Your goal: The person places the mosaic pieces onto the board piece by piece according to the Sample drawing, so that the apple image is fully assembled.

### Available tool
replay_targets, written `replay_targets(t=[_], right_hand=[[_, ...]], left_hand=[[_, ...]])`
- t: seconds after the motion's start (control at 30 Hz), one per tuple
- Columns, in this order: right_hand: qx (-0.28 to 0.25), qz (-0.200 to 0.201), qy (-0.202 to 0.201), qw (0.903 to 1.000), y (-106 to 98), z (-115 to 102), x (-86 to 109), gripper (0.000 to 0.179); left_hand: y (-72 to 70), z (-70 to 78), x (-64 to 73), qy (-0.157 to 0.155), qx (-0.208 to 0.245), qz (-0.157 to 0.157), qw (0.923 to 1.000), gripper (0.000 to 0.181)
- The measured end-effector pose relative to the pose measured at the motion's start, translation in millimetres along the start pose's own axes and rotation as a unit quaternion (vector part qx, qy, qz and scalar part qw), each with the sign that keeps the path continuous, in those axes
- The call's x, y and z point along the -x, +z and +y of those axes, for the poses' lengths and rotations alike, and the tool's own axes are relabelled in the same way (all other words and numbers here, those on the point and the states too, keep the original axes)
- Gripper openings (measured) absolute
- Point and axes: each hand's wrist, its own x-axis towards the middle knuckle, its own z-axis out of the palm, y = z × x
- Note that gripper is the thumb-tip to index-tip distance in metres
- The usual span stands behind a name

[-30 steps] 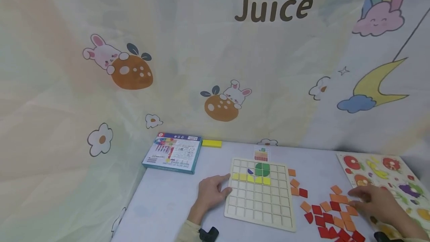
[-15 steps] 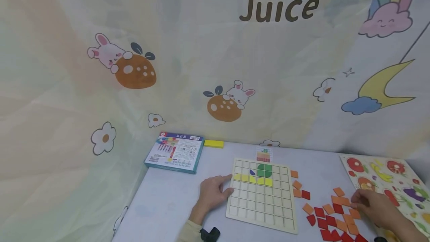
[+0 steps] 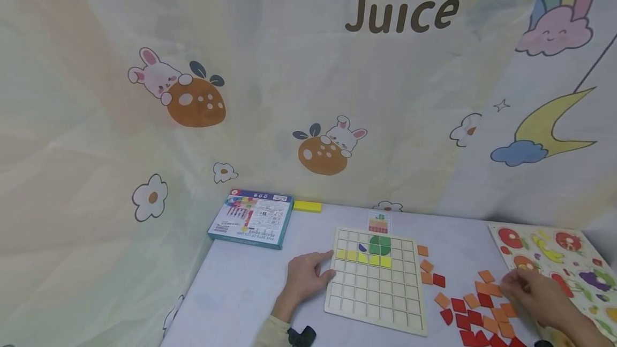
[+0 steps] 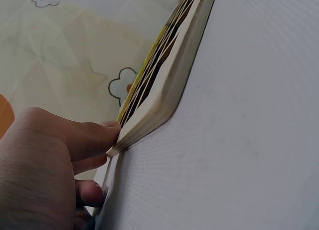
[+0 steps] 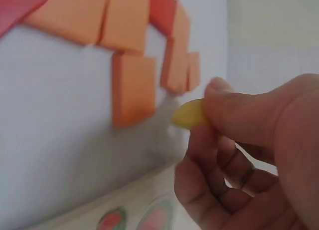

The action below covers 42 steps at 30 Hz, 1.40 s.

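A pale grid board [image 3: 376,299] lies on the table, holding a row of yellow square tiles, green rounded pieces and a small dark blue piece. Along its left edge rest the thumb and index finger of my left hand [image 3: 303,281], spread apart; the left wrist view shows fingertips at the board's rim [image 4: 167,100]. My right hand [image 3: 536,294] is to the right, beside the scattered tiles. Between thumb and finger it pinches a small yellow tile with a curved edge [image 5: 189,115], mostly covered by the fingertips. Orange square tiles [image 5: 133,89] lie close by.
Red tiles [image 3: 474,317] lie among the orange ones right of the board. A small pattern card [image 3: 380,221] sits behind the board. At the back left are a flat box [image 3: 253,222] and a yellow block [image 3: 307,206]. A fruit-printed board [image 3: 544,237] lies far right.
My right hand's fingers have closed together into a pinch near the orange tiles. The left hand stays at the board's edge. The whole head view has shifted slightly.
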Motion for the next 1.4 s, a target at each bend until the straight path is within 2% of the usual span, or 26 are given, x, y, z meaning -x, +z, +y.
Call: replay_targets(t=[0.13, 0.33, 0.6, 0.77, 0.97, 1.1, 1.17, 1.23, 1.3, 1.4], right_hand=[[-0.008, 0.046, -0.022, 0.9987, -1.1, -15.0, 0.0, 0.045], [-0.039, 0.091, -0.045, 0.9941, 9.6, -42.6, -4.0, 0.044], [-0.092, 0.103, -0.023, 0.9901, 30.8, -71.5, -8.7, 0.061], [-0.157, 0.122, -0.004, 0.9800, 48.9, -88.4, -15.1, 0.062], [-0.232, 0.098, 0.024, 0.9676, 69.2, -112.3, -23.5, 0.054], [-0.288, 0.071, 0.023, 0.9547, 76.1, -126.9, -26.3, 0.051], [-0.289, 0.068, 0.015, 0.9547, 78.5, -133.7, -27.2, 0.047], [-0.273, 0.076, 0.005, 0.9589, 80.8, -140.3, -27.5, 0.045], [-0.239, 0.095, -0.001, 0.9663, 83.5, -147.2, -27.8, 0.043], [-0.202, 0.126, -0.002, 0.9712, 87.3, -156.5, -27.6, 0.042]], left_hand=[[-0.1, -0.3, -0.1, -0.003, 0.003, -0.002, 1.0000, 0.047], [0.1, -0.3, -0.1, -0.006, 0.007, -0.002, 1.0000, 0.046], [0.3, -0.1, 0.4, 0.000, 0.006, 0.004, 1.0000, 0.046], [1.2, -1.5, 0.4, -0.003, 0.006, 0.001, 1.0000, 0.046], [1.4, -2.6, -0.2, -0.003, 0.009, 0.000, 1.0000, 0.046], [1.4, -2.2, -0.5, -0.001, 0.012, -0.001, 0.9999, 0.046], [0.9, -1.8, -0.4, -0.002, 0.012, -0.002, 0.9999, 0.046], [0.4, -1.9, -0.3, -0.002, 0.012, -0.002, 0.9999, 0.046], [-0.2, -1.9, 0.0, -0.001, 0.011, 0.000, 0.9999, 0.046], [-0.4, -1.9, 0.2, 0.003, 0.011, 0.004, 0.9999, 0.046]])
